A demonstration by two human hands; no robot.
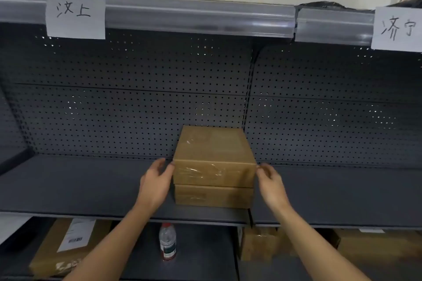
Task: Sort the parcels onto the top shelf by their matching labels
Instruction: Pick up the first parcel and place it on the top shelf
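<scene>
Two brown cardboard parcels sit stacked in the centre of the frame on a dark grey shelf (91, 185), close to the upright that divides the shelving into two bays. The upper parcel (214, 157) is wrapped across its front with clear tape that catches the light; the lower parcel (213, 196) shows only its front face, with a faint, unreadable mark on it. Neither shows a readable label from here.

The left hand (154, 183) lies against the left side of the upper parcel, fingers curled toward its front corner. The right hand (270, 183) is at the right side, fingertips meeting the top right corner of the box. The hands are apart, one on each side of the upper parcel, pressing it between them rather than wrapped around it.

Above, along the edge of the top shelf (201, 18), two white paper signs carry handwritten characters: the left sign (75, 15) in the upper left of the frame reads 汶上, and the right sign (397, 28) at the upper right edge reads 济宁 (partly cut by the frame).

At the bottom of the frame, on the level below, stand a clear water bottle (167, 242) with a red cap and a dark label, too blurred to read, and a large box (68, 246) at lower left bearing a white shipping label with a barcode. More cardboard boxes (258, 244) sit at lower right.
</scene>
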